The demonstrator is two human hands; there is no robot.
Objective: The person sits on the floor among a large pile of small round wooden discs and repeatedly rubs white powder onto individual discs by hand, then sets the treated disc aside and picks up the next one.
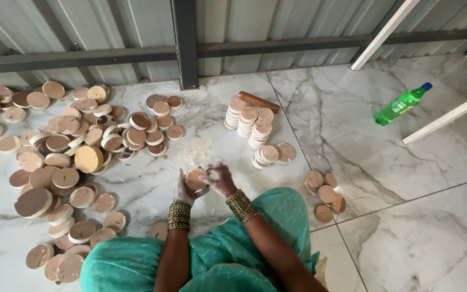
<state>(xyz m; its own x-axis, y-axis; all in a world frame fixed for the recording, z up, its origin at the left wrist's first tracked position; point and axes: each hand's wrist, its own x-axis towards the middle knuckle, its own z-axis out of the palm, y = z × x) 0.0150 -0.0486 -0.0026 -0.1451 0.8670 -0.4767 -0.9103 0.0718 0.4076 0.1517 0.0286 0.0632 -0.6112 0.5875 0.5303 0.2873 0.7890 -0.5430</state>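
A round wooden disc [195, 179] is held between both hands low over the marble floor. My left hand [183, 190] grips its left edge from below. My right hand [220, 179] is closed against its right side, dusty and pressing on the disc face. Both wrists wear stacked bangles. A patch of pale dust [197, 151] lies on the floor just beyond the disc.
A large loose heap of wooden discs [66, 146] spreads over the floor at left. Neat stacks of discs [251, 123] stand ahead right, a wooden rod [259, 101] behind them. A few discs [325, 194] lie at right. A green bottle [402, 104] lies far right by white bars [449, 114].
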